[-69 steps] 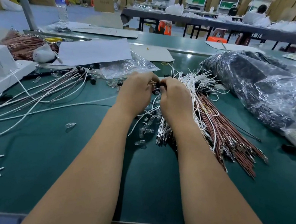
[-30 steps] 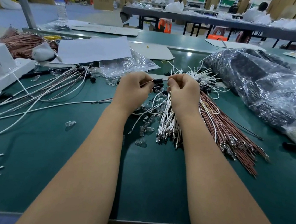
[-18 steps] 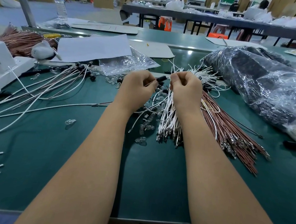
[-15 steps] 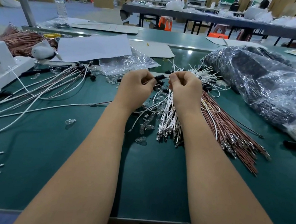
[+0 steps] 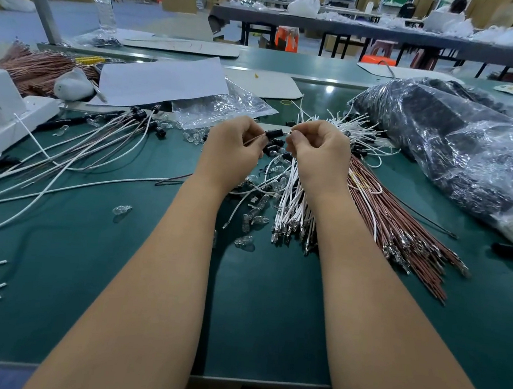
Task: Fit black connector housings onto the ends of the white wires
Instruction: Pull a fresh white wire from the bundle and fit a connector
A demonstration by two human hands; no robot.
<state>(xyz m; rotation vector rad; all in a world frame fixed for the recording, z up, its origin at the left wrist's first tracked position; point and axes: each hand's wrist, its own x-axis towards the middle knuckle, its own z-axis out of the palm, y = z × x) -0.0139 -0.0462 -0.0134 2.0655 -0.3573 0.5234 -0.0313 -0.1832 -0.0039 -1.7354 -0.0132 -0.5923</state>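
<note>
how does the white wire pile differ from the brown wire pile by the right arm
The white wires are pale and lie directly under the right wrist; the brown wires are reddish and fan out toward the right. The white bundle looks shorter, the brown reaches nearer the table edge. Both show small metal tips at their near ends.

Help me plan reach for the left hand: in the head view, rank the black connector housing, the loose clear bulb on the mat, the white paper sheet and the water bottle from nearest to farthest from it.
From the left hand:
1. Black connector housing, pinched at its fingertips.
2. White paper sheet, behind and to its left.
3. Loose clear bulb, nearer the person, to its left; close to the sheet in rank.
4. Water bottle, far back left.
</note>
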